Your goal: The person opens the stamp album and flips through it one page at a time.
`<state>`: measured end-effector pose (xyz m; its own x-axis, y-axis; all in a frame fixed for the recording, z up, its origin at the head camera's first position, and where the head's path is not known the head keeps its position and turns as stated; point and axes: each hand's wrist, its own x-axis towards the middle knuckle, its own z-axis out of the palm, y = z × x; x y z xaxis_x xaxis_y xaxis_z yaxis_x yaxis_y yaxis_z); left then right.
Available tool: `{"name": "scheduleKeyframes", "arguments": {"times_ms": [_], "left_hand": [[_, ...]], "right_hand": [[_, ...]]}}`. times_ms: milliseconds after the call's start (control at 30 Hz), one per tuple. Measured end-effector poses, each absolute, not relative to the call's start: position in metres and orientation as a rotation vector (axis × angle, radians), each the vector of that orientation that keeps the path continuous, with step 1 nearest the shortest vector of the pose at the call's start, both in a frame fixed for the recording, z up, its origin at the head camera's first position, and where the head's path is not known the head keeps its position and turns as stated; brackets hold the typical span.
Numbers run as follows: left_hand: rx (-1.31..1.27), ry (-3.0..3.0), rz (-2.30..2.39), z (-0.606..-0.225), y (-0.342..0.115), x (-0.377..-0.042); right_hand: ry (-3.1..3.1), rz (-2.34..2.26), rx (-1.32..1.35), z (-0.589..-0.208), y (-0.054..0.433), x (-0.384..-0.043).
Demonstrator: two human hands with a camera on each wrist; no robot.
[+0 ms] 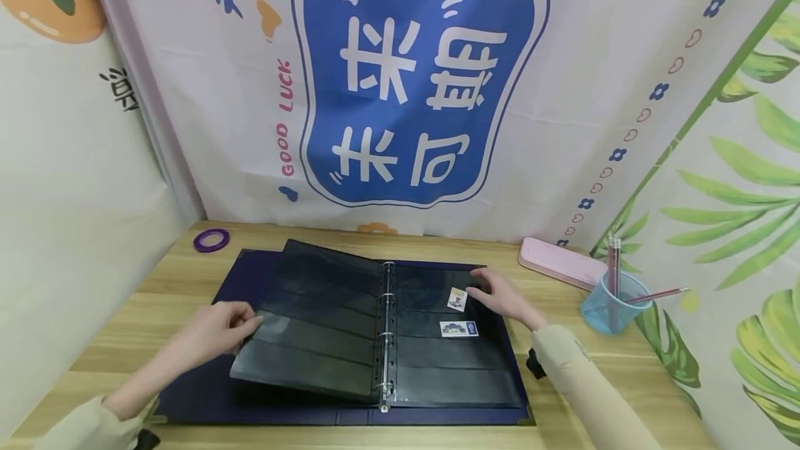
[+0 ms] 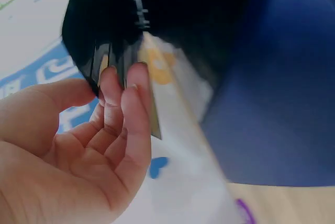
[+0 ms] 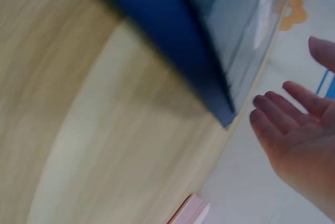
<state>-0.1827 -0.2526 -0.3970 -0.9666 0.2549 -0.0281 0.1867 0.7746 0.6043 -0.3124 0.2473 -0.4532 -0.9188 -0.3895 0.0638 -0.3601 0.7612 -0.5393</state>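
Note:
A dark blue ring-binder stamp album (image 1: 250, 394) lies spread on the table, its metal rings (image 1: 387, 332) down the middle. My left hand (image 1: 228, 330) pinches the outer edge of a black pocket page (image 1: 312, 339), lifted at a slant above the left cover; the left wrist view shows thumb and fingers at that edge. Over the upper right part of the right page (image 1: 450, 367) hovers my right hand (image 1: 503, 297), fingers loosely bent and holding nothing. Close to its thumb lies a small tilted stamp (image 1: 457, 298). Below that, a wider stamp (image 1: 458, 328) sits level on the page.
A roll of purple tape (image 1: 211, 240) lies at the back left. Toward the back right are a pink case (image 1: 562, 262) and a blue mesh cup (image 1: 612, 307) with pencils. Printed cloth hangs behind the table and at both sides.

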Motion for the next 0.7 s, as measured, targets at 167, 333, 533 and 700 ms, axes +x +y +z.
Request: {"name": "scheduleKeyframes", "arguments": {"times_ms": [167, 333, 533, 700], "left_hand": [[0.346, 2.798, 0.966, -0.423, -0.264, -0.184], [0.24, 2.796, 0.89, -0.442, -0.265, -0.184], [0.163, 2.883, 0.757, -0.455, -0.26, -0.184], [0.144, 2.977, 0.659, -0.461, -0.257, -0.186]], "right_hand": [[2.885, -0.751, -0.688, -0.462, 0.253, -0.316], [2.818, -0.732, -0.676, -0.469, 0.257, -0.318], [2.766, -0.698, -0.67, -0.473, 0.262, -0.32], [2.782, -0.678, -0.709, -0.477, 0.264, -0.322]]}}
